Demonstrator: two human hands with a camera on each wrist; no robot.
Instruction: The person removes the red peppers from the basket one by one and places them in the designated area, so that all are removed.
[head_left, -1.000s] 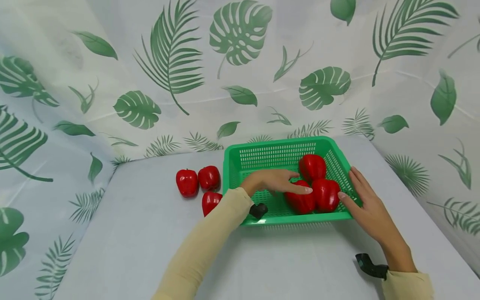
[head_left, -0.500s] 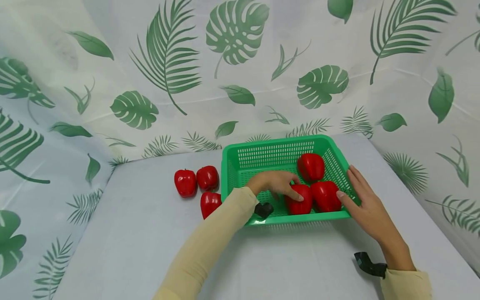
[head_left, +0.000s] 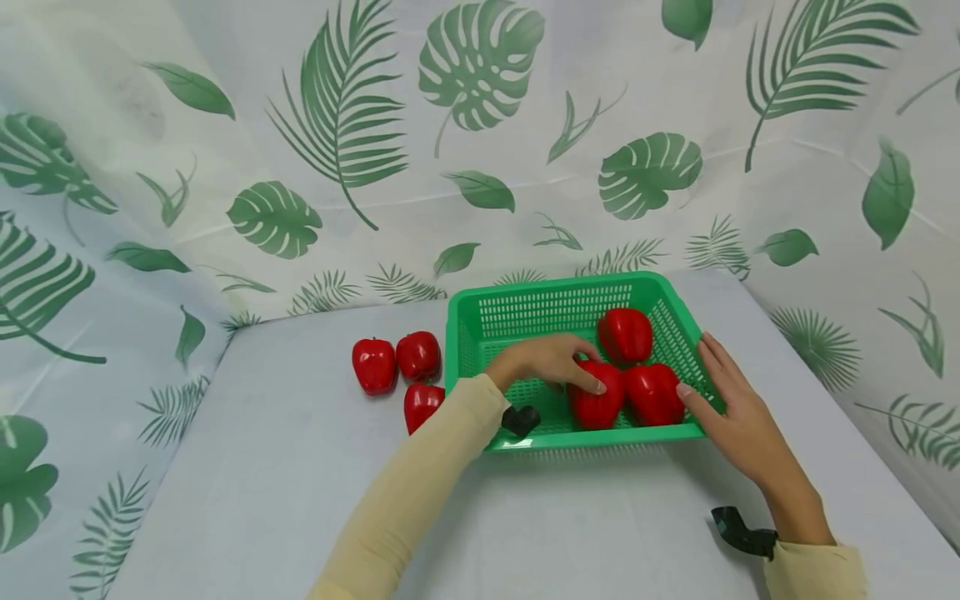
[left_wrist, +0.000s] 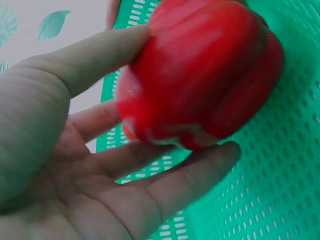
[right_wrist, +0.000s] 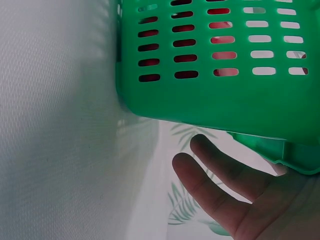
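Several red bell peppers are in view. In the head view, my left hand (head_left: pixel 551 360) reaches into the green basket (head_left: pixel 585 436) and holds the front-left bell pepper (head_left: pixel 600 408) between thumb and fingers. The left wrist view shows that bell pepper (left_wrist: pixel 210 75) close up, with the thumb on one side and fingertips along the other. Two more bell peppers lie beside it, one behind (head_left: pixel 626 335) and one to the right (head_left: pixel 656 396). My right hand (head_left: pixel 738 421) rests at the basket's right rim, thumb over the inside, fingers straight along the outside; two fingers (right_wrist: pixel 200 180) show apart from the wall.
Left of the basket, three glossy red pepper-like pieces stand on the white table (head_left: pixel 262 467): one at the left (head_left: pixel 374 367), one beside it (head_left: pixel 419 356), one in front (head_left: pixel 422 405), partly behind my left sleeve (head_left: pixel 420 500). A leaf-patterned sheet (head_left: pixel 525 192) hangs behind.
My left hand has drawn its thumb and fingers in around the front-left bell pepper, which has turned more upright and shifted slightly left. The right hand stays at the basket's rim.
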